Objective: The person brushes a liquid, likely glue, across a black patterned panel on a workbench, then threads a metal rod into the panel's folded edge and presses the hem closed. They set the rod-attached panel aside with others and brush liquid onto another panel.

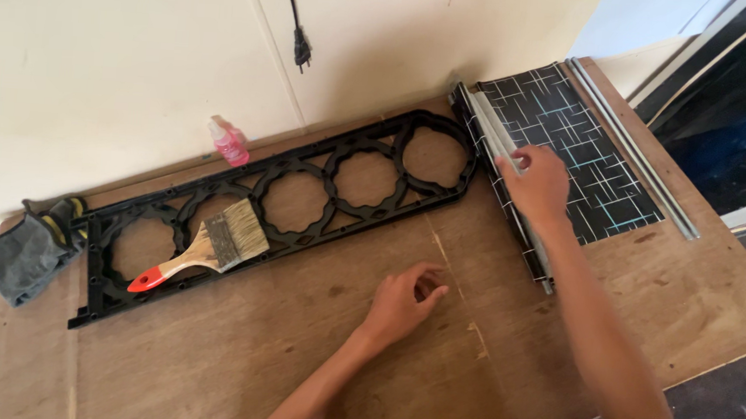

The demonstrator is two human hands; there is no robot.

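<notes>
On plywood table (230,374), both hands, right hand (537,182) touching patterned panel (599,173), cream wall (95,50)

Cream wall (122,43) behind plywood table (231,366)

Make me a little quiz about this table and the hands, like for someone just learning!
1. True or false: the brush lies on the black frame.
2. Which hand touches the patterned panel: A left, B right?
3. Fill in: the pink bottle stands near the ____.

Key: 1 true. 2 B; the right hand rests on its grey rail, while the left hand is on the table. 3 wall.
</notes>
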